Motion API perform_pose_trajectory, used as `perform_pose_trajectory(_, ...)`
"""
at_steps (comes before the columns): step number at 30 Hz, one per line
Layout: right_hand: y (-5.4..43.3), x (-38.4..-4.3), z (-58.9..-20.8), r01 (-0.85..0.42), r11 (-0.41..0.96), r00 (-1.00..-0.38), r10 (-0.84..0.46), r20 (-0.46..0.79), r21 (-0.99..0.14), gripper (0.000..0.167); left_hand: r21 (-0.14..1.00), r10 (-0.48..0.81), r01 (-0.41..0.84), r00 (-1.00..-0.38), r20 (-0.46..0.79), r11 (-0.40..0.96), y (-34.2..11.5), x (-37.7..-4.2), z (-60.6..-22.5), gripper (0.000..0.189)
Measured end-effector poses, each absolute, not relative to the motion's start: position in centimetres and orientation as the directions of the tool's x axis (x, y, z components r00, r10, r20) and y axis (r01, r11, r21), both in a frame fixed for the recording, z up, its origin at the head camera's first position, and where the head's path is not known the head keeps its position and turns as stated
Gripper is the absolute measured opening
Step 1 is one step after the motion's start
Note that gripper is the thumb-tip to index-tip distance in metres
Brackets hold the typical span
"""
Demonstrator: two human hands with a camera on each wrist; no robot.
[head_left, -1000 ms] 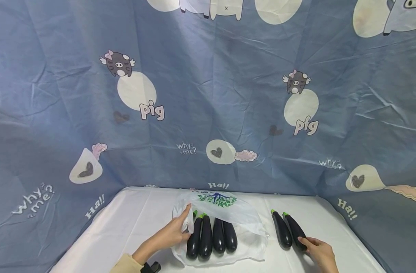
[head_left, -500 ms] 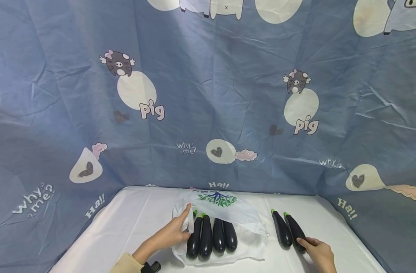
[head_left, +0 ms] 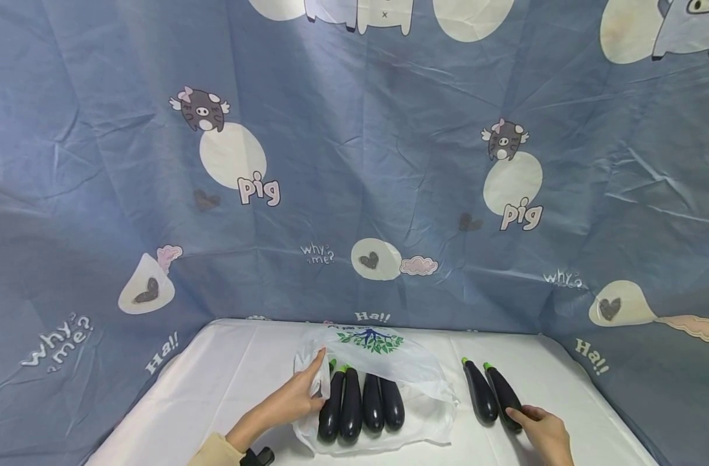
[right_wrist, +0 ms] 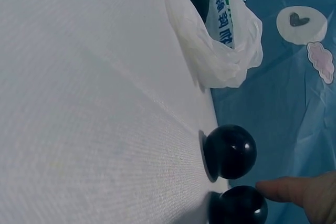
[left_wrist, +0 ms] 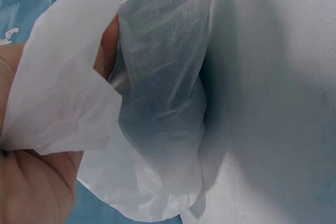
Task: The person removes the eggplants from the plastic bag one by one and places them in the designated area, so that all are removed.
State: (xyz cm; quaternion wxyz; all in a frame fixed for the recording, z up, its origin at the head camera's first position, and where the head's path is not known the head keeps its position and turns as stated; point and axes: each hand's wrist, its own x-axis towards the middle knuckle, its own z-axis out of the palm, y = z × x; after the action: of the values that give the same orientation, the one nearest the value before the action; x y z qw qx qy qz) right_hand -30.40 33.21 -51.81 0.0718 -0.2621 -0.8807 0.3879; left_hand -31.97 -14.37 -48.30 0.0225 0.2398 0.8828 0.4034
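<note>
A white plastic bag (head_left: 418, 414) with a green and blue tree print lies on the table, its mouth towards me. Several dark eggplants (head_left: 351, 408) lie side by side in that mouth. My left hand (head_left: 293, 398) holds the bag's left edge, its film draped over the palm in the left wrist view; some fingers are hidden behind it. To the right, my right hand (head_left: 543, 430) grips the blunt end of an eggplant (head_left: 504, 395), thumb on its near left side. Another eggplant (head_left: 480, 393) lies just left of that one. The right wrist view shows the thumb (right_wrist: 286, 188) touching the eggplant.
A white cloth covers the table (head_left: 232, 369). Behind it hangs a blue printed curtain (head_left: 331, 162), which also runs along both sides. A black device (head_left: 258, 456) sits at the left wrist.
My right hand has shifted very slightly left along the blunt end of the eggplant. The left hand, the bag and the other eggplants have stayed in place.
</note>
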Motion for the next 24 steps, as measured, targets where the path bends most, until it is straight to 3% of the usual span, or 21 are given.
perform_pose_trajectory(11,33.4,-30.0,-51.5,0.379,0.539,-0.852,0.520,-0.056,-0.753,0.075,0.726,0.441,0.403,-0.884,0.153,0.557,-14.4,-31.9,-48.4,0.100)
perform_pose_trajectory(24,32.6,-30.3,-50.4,0.389,0.392,-0.804,0.586,-0.100,-0.834,0.069,0.709,0.443,0.408,-0.884,0.149,0.575,-14.4,-31.8,-47.9,0.099)
